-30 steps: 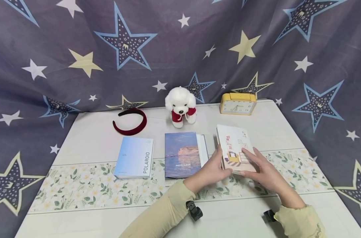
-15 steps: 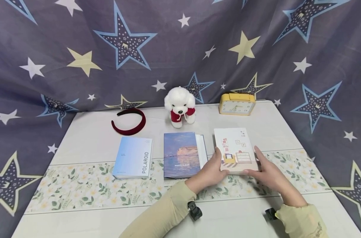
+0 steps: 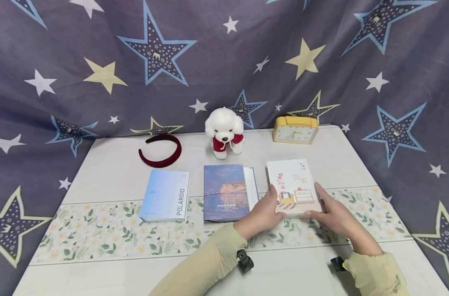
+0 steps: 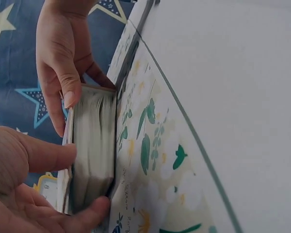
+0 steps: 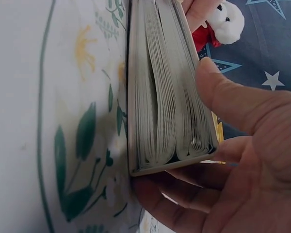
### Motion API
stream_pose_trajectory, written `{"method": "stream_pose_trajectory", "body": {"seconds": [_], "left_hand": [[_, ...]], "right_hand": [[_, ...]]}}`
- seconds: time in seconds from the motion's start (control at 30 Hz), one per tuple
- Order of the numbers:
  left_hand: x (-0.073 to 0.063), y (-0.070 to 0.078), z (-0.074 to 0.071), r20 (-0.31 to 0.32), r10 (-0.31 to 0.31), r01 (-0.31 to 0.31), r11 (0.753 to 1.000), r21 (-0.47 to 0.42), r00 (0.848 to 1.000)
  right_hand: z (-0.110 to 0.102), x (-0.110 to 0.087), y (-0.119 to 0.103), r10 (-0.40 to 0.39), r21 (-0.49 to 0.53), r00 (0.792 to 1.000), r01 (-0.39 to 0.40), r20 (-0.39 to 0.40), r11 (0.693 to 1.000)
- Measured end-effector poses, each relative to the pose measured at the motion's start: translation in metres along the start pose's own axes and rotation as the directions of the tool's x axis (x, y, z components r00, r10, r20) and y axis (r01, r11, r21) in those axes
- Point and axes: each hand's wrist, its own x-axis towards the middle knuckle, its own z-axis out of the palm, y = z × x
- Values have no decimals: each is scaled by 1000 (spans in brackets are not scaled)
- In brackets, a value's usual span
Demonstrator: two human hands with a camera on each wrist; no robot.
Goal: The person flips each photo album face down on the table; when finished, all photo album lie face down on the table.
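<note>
A thick photo album (image 3: 292, 187) with a white cover and a drawn room scene lies on the table at the right. My left hand (image 3: 263, 209) holds its left side, thumb at the near edge. On the opposite side my right hand (image 3: 335, 211) grips it, its thumb near the front corner of the cover. Stacked page edges (image 5: 160, 97) show between the covers in the right wrist view, with fingers curled round the spine side. Left of my left hand lies a blue seascape photo album (image 3: 224, 193), and beyond that a pale blue POLAROID album (image 3: 166, 195).
Along the back stand a white plush dog (image 3: 224, 131) in a red top and a yellow alarm clock (image 3: 295, 130). A dark red headband (image 3: 176, 154) lies at the back left. A starry cloth (image 3: 209, 53) hangs behind the table (image 3: 117, 164).
The white album has turned from slightly tilted and angled to flat and squarer with the others. Both hands have kept hold of its sides. In the last half second hardly anything moved.
</note>
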Motion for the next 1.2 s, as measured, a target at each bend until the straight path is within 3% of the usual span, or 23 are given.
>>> {"method": "stream_pose_trajectory", "body": {"seconds": [0.2, 0.4, 0.63, 0.8, 1.03, 1.2], "left_hand": [[1, 1, 0, -47, 18, -14, 996, 88, 999], [1, -1, -2, -79, 30, -7, 963, 271, 996], [-9, 1, -12, 0, -7, 7, 977, 215, 1000], [-19, 0, -21, 32, 12, -18, 981, 193, 999], [-33, -6, -35, -7, 80, -77, 972, 224, 997], [-38, -11, -44, -47, 73, -58, 961, 270, 996]], "right_hand": [[2, 3, 2, -2, 3, 1000, 2, -10, 1000], [6, 5, 5, -31, -18, 999, 30, -11, 999], [9, 6, 2, -19, -48, 999, 17, -28, 999], [12, 5, 0, -42, -72, 999, 40, -30, 997], [13, 1, -14, -93, -117, 995, 89, -27, 989], [15, -1, -32, -77, -184, 995, 66, -57, 981]]}}
